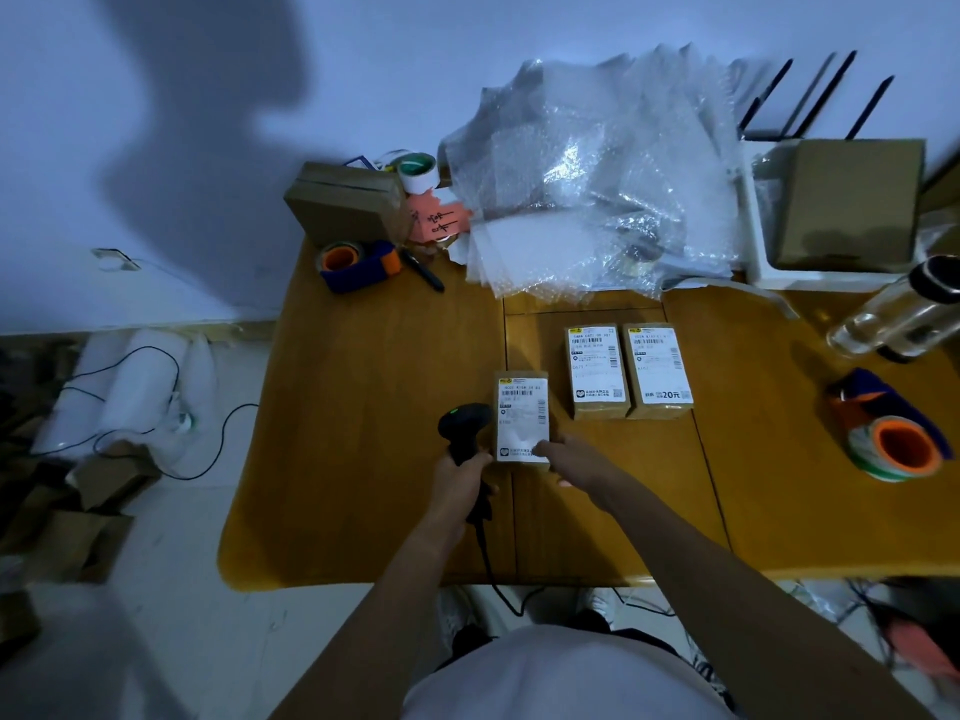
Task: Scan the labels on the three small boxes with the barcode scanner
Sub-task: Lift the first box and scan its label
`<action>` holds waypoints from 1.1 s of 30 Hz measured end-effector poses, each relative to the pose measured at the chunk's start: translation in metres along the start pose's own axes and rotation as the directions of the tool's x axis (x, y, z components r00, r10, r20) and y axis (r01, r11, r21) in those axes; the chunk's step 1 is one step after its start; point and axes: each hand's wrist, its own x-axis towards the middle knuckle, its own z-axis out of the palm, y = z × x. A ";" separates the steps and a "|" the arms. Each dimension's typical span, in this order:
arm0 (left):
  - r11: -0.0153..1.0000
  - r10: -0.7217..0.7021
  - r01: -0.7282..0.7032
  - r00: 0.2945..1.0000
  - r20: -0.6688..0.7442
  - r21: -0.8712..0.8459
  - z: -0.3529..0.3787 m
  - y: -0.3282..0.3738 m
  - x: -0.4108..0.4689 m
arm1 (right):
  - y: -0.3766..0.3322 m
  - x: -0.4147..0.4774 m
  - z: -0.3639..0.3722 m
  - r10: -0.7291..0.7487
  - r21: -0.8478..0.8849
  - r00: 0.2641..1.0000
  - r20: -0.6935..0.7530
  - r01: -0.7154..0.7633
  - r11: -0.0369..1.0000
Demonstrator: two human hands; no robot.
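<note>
Bubble wrap (587, 179) behind boxes (628, 371); tape dispenser (891, 433) right.

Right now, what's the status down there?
Left hand grips black barcode scanner. Right hand steadies nearest small labelled cardboard box. Nothing blocking.

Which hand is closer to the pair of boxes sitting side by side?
Right. The right hand touches the near box, just below-left of the pair; the left hand grips the scanner farther left.
</note>
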 end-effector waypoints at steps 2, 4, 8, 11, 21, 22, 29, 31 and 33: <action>1.000 -0.003 0.003 1.000 -0.005 -0.005 -0.002 -0.005 -0.002 | 0.003 -0.001 0.001 0.024 0.032 1.000 -0.010 -0.023 0.999; 1.000 -0.012 0.012 1.000 -0.004 -0.024 -0.004 -0.008 -0.004 | 0.005 -0.002 0.001 0.032 0.075 0.999 -0.026 -0.030 0.997; 1.000 -0.004 0.004 1.000 0.002 -0.023 -0.007 -0.009 -0.007 | 0.012 0.003 0.001 0.025 0.108 1.000 -0.019 -0.023 0.994; 1.000 -0.001 0.000 1.000 0.011 0.003 -0.008 -0.008 -0.009 | 0.013 0.008 0.000 0.046 0.123 0.999 -0.005 -0.045 0.991; 1.000 0.011 -0.012 1.000 0.019 0.023 -0.011 -0.004 -0.009 | 0.009 0.006 0.001 0.101 0.188 0.995 0.022 -0.103 0.977; 1.000 0.009 -0.010 1.000 0.018 0.028 -0.012 -0.005 -0.009 | 0.009 0.005 0.002 0.106 0.176 0.994 0.021 -0.108 0.978; 0.999 0.034 -0.035 0.999 0.039 0.019 -0.019 -0.007 -0.009 | 0.019 0.009 0.010 0.120 0.114 0.992 0.032 -0.123 0.986; 0.999 0.041 -0.042 0.999 0.034 0.017 -0.022 -0.008 -0.008 | 0.020 0.009 0.010 0.106 0.107 0.994 0.023 -0.108 0.988; 0.999 0.034 -0.034 0.999 0.021 0.026 -0.024 -0.009 -0.008 | 0.018 0.008 0.013 0.090 0.101 0.996 0.018 -0.091 0.991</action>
